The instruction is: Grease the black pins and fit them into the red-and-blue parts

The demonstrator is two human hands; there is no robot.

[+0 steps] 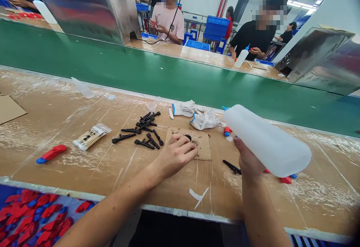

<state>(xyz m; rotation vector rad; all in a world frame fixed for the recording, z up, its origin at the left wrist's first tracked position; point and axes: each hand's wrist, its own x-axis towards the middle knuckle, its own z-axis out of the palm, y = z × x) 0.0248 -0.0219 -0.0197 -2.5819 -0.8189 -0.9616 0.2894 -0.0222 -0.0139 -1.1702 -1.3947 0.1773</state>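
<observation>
My right hand [250,160] is wrapped around a large white squeeze bottle [270,142], tilted with its blue tip toward the upper left. Over a square piece of cardboard [204,153], my left hand [178,151] has its bent fingers around a small round dark-rimmed cap [188,137]; the thumb is mostly hidden. A second small round cap [196,142], pale in colour, lies by the fingertips. Left of the cardboard is a loose pile of black plastic parts [146,125]. One more black part [232,167] lies near my right wrist.
White gloves [204,118] lie behind the cardboard. Cotton swabs in a packet [92,136] and a red-blue piece [51,154] are at left. A bin of red and blue pieces [33,217] stands front left. Beyond the green conveyor belt [168,76], people sit working.
</observation>
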